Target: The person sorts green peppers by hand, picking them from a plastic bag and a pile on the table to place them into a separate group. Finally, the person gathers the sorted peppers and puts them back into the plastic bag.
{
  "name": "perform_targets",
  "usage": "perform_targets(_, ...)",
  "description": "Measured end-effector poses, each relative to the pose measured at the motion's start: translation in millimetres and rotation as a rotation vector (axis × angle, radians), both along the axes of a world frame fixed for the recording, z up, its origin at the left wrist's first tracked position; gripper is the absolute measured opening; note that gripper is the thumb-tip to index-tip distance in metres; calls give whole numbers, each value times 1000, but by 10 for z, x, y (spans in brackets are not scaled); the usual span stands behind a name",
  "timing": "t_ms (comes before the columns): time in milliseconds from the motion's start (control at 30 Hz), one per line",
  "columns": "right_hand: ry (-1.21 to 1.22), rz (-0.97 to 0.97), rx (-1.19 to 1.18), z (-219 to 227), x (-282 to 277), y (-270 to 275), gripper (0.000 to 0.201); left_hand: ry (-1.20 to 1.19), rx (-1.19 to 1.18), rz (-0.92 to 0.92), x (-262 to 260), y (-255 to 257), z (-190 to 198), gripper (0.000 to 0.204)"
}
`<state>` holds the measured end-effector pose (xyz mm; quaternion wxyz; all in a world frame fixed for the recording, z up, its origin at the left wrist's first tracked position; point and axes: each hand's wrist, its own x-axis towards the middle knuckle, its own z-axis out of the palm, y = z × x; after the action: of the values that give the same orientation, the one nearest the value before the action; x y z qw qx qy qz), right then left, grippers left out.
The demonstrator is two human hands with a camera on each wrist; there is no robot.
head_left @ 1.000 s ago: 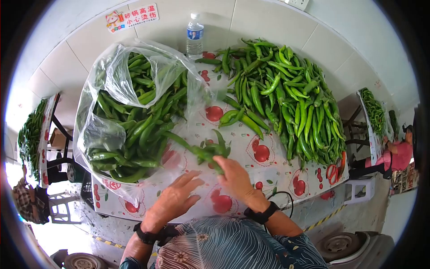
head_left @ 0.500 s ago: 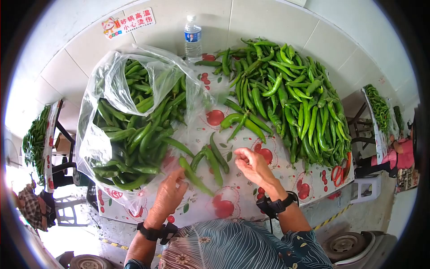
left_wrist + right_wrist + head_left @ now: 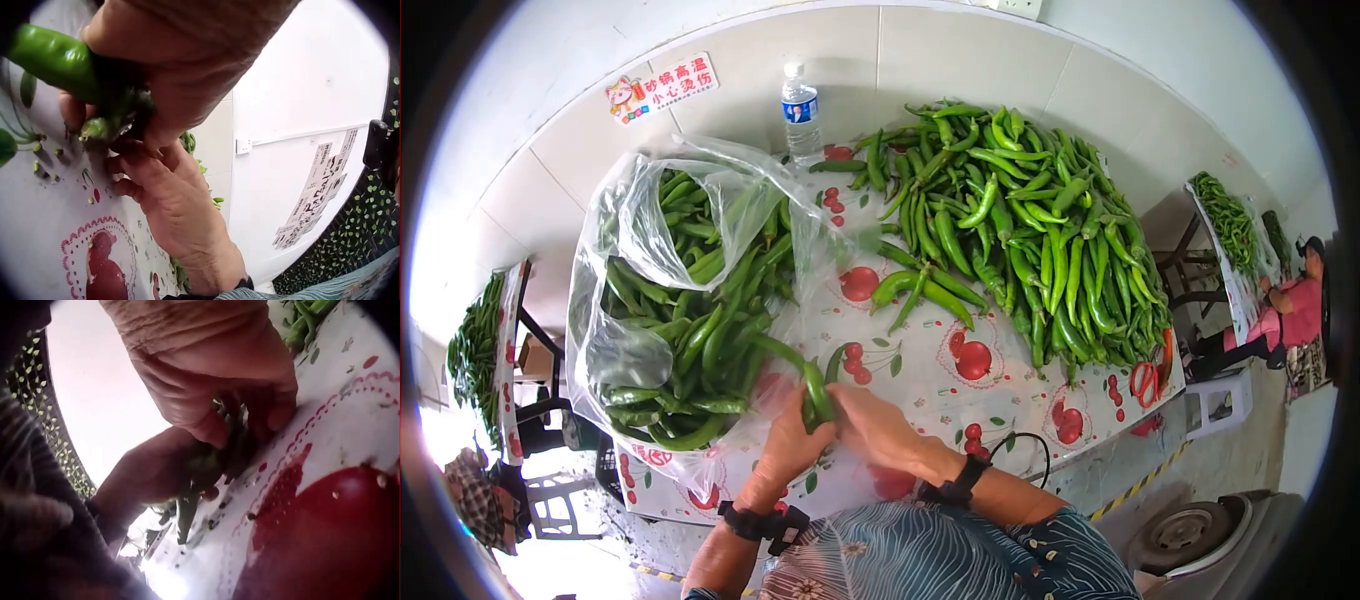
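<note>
Side by side at the table's front, my two hands meet around a small bunch of long green chili peppers [image 3: 817, 390]. My left hand [image 3: 792, 442] grips them with thumb and fingers; in the left wrist view a glossy pepper [image 3: 59, 59] sticks out beyond the hand. Bent fingers of my right hand [image 3: 880, 425] close on the bunch from the other side, partly hidden behind the knuckles. A pepper tip [image 3: 186, 519] points down below the hands in the right wrist view. Left of them, a clear plastic bag [image 3: 635, 358] bulges with green peppers.
A large heap of green peppers [image 3: 1040, 240] covers the table's right side. Red-handled scissors [image 3: 1143, 384] lie at the right edge, and a water bottle [image 3: 801, 115] stands against the wall. Bits of stem dot the fruit-print tablecloth [image 3: 37, 219].
The hands were apart, with several loose peppers lying between them. Now the right hand has swung left to meet the left one, and those peppers are gathered up between both hands.
</note>
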<state>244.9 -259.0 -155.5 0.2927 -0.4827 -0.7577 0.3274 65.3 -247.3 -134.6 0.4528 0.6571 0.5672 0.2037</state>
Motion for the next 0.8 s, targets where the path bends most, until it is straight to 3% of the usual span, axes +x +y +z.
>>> perform_targets(133, 54, 92, -283, 148, 218, 128, 36, 56, 83, -1, -41, 15, -12, 68)
perform_targets(233, 184, -217, -170, 254, 602, 311, 30, 65, 212, -81, -101, 14, -46, 69)
perform_targets(367, 14, -476, 181, 245, 1198, 762, 33, 81, 221, -120, -126, 14, -87, 68)
perform_targets(400, -163, -463, 319, 233, 1321, 865, 36, 88, 202, -100, -123, 19, -96, 67)
perform_targets(567, -398, -404, 248, 147, 1374, 1138, 51, 69, 159, -14, -111, 28, -190, 61)
perform_targets(667, -428, -509, -56, 134, 1228, 1097, 62, 42, 159, 20, -108, 24, -201, 58)
perform_targets(700, -360, -503, -2, 109, 1180, 1059, 68, 50, 119, 35, -96, 23, -182, 58)
perform_targets(800, -339, -484, -198, 183, 1113, 912, 70, 28, 77, 60, -95, 52, -151, 54)
